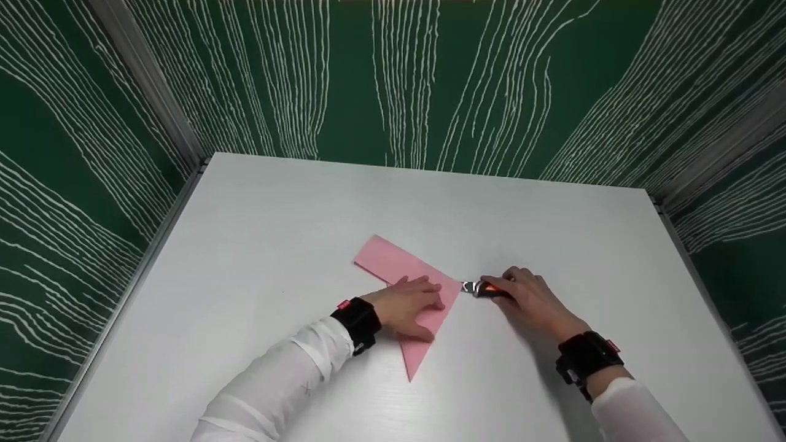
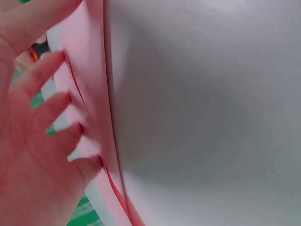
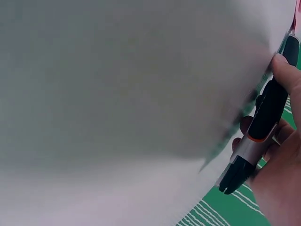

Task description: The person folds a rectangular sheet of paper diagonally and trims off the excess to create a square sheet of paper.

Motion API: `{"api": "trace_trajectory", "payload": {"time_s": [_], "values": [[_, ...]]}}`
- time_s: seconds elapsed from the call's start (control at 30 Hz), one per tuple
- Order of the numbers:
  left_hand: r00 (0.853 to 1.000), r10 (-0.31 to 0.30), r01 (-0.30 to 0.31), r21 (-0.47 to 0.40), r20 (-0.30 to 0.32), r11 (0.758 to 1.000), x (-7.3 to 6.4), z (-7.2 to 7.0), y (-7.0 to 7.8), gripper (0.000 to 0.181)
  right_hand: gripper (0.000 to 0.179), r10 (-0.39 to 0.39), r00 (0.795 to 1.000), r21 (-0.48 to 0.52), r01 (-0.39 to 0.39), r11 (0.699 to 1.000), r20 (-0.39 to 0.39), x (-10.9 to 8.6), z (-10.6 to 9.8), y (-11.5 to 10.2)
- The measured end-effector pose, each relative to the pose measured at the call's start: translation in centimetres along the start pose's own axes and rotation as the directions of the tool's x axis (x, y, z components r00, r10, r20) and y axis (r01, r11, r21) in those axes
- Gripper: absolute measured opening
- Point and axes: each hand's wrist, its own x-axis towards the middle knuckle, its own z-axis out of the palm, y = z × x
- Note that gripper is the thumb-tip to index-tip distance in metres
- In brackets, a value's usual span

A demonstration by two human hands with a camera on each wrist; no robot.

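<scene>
A folded sheet of pink paper point(image 1: 396, 258) lies on the white table, with one arm pointing to the upper left and a sharp tip toward the near edge. My left hand point(image 1: 405, 307) rests on it, fingers spread; in the left wrist view the fingertips touch the paper point(image 2: 91, 61) beside its folded layers. To the right, my right hand point(image 1: 534, 301) grips a utility knife point(image 3: 268, 110) with a black and silver handle and an orange ring. The knife's metal front end meets the paper's right corner; whether the blade sits between the layers I cannot tell.
The white table point(image 1: 295, 202) runs out to a straight far edge. Green panels point(image 1: 350, 80) with white wavy lines stand behind it and at both sides, joined by grey metal posts point(image 1: 147, 67). Each wrist wears a black band point(image 1: 357, 323).
</scene>
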Motion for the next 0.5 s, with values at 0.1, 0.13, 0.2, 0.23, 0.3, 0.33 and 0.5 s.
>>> {"api": "trace_trajectory", "payload": {"time_s": [0.1, 0.13, 0.2, 0.23, 0.3, 0.33, 0.5], "values": [[0.997, -0.038, 0.042, 0.073, -0.066, 0.996, 0.3, 0.9, 1.2, 0.079, 0.046, -0.023, 1.000, 0.010, 0.023, 1.000, -0.005, -0.1, -0.1, -0.1], [0.997, -0.041, 0.048, 0.109, -0.071, 0.993, 0.4, 1.1, 1.4, 0.081, 0.045, -0.026, 1.000, 0.017, 0.026, 1.000, 0.001, -0.1, -0.2, -0.2], [0.998, -0.046, 0.054, 0.163, -0.050, 0.985, 0.4, 1.3, 1.3, 0.082, 0.044, -0.015, 0.999, 0.039, 0.013, 0.999, 0.037, -0.1, -0.3, -0.3], [0.998, -0.046, 0.052, 0.180, -0.037, 0.982, 0.4, 1.3, 1.1, 0.080, 0.044, 0.000, 0.998, 0.050, -0.003, 0.999, 0.065, -0.1, -0.4, -0.4], [0.999, -0.038, 0.037, 0.188, 0.002, 0.982, 0.1, 1.0, 0.4, 0.074, 0.045, 0.021, 0.993, 0.060, -0.028, 0.998, 0.114, -0.2, -0.6, -0.6], [0.999, -0.034, 0.030, 0.178, 0.022, 0.984, 0.1, 0.8, 0.0, 0.071, 0.045, 0.030, 0.991, 0.059, -0.038, 0.998, 0.133, -0.2, -0.7, -0.7], [0.997, -0.062, 0.057, 0.079, 0.050, 0.995, 0.0, 0.0, -1.1, 0.059, 0.047, 0.037, 0.986, 0.047, -0.045, 0.998, 0.165, -0.3, -0.8, -1.4]]}}
